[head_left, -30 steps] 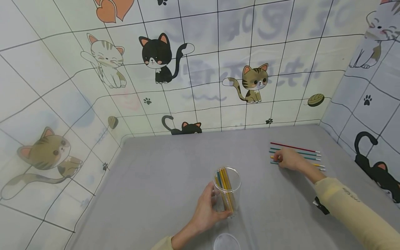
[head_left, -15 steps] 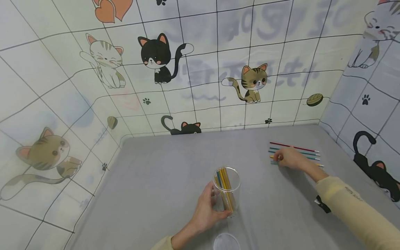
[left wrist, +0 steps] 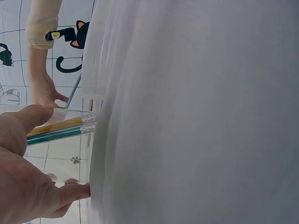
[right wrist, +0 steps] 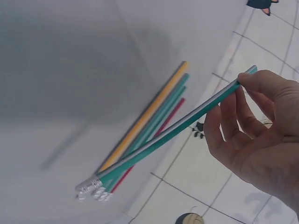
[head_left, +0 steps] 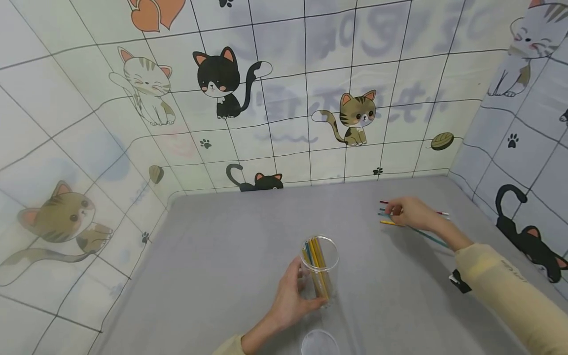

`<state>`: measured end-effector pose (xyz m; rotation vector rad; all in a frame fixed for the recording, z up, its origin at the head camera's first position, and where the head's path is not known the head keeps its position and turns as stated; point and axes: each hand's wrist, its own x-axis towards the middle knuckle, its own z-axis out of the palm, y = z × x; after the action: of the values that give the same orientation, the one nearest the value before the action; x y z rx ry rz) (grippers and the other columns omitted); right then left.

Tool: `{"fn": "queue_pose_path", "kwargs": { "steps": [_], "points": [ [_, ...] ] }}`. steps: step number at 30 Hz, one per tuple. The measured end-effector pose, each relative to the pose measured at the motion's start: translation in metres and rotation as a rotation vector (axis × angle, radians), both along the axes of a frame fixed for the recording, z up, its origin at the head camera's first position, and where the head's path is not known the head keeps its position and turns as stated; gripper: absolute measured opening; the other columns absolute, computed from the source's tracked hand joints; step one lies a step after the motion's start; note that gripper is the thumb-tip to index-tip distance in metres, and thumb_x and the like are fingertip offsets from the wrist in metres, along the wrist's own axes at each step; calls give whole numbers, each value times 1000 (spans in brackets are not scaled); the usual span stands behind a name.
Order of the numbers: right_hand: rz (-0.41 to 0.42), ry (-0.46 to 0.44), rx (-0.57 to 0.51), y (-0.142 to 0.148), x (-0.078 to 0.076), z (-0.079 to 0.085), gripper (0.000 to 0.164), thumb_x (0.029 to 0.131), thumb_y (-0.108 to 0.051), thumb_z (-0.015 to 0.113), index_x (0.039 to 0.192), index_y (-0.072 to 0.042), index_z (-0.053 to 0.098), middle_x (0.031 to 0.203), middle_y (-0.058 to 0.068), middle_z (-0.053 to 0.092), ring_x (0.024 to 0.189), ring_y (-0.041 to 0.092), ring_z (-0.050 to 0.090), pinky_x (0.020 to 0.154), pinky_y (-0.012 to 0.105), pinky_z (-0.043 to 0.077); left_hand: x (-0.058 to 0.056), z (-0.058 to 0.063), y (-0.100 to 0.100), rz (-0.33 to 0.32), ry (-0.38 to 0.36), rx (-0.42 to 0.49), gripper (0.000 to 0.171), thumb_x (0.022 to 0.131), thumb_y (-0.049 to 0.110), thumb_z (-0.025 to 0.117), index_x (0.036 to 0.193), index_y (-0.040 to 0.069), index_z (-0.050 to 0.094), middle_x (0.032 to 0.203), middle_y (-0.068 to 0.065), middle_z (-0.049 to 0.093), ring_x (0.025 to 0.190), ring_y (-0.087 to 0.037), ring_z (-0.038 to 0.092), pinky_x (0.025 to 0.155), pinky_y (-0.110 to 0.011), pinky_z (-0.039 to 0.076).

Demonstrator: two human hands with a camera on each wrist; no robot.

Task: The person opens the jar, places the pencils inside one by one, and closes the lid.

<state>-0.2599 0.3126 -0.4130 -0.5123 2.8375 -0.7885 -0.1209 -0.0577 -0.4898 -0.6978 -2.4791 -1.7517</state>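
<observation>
My left hand (head_left: 288,298) grips a clear cylindrical cup (head_left: 332,276) standing on the grey cloth, thumb and fingers on either side. Several yellow and teal pencils (head_left: 316,254) lean inside it; the left wrist view shows their eraser ends (left wrist: 88,122) at the bottom. Over to the right, my right hand (head_left: 412,214) pinches a teal pencil (right wrist: 177,127) near its plain end, between thumb and fingers. Its eraser end slants down over the other pencils. Those lie side by side: a yellow pencil (right wrist: 145,115), two teal ones and a red pencil (right wrist: 176,110).
A clear round disc (head_left: 319,342) lies at the front edge of view, below the cup. A small black object (head_left: 459,282) shows beside the right sleeve. Cat-printed, grid-lined sheets (head_left: 284,118) rise behind and on both sides of the grey surface.
My right hand has lifted the teal pencil from the near side of the row, and its eraser end has swung toward me. The left hand keeps its grip on the cup.
</observation>
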Motion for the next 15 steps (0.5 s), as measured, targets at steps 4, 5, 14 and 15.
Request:
{"fn": "queue_pose_path", "kwargs": {
  "steps": [4,5,14,15],
  "points": [
    [5,44,-40,-12,2,15,14,89,1,65,103,1,67,92,10,66,81,25,61,62,35,51,0,0,-1,-2,2,-2,94,68,8,92,146,11,39,133,-6,52,116,-32,54,93,-34,52],
    [12,64,-43,-15,3,18,14,88,0,66,102,0,68,90,9,66,81,24,61,62,35,52,0,0,-1,-3,4,-2,94,68,8,92,146,11,39,133,-6,52,116,-32,54,93,-34,52],
    [44,83,-114,-50,15,60,16,91,-4,67,107,-4,68,91,3,66,80,19,61,65,35,51,0,0,-1,-10,11,-14,95,69,10,92,147,11,38,134,-6,51,117,-32,54,94,-35,52],
    [48,84,-114,-55,18,64,16,92,-4,68,108,-5,68,91,3,66,81,19,61,66,35,51,-1,0,-1,-11,12,-15,95,69,10,92,147,11,37,134,-6,50,117,-32,54,94,-35,52]
  ]
}}
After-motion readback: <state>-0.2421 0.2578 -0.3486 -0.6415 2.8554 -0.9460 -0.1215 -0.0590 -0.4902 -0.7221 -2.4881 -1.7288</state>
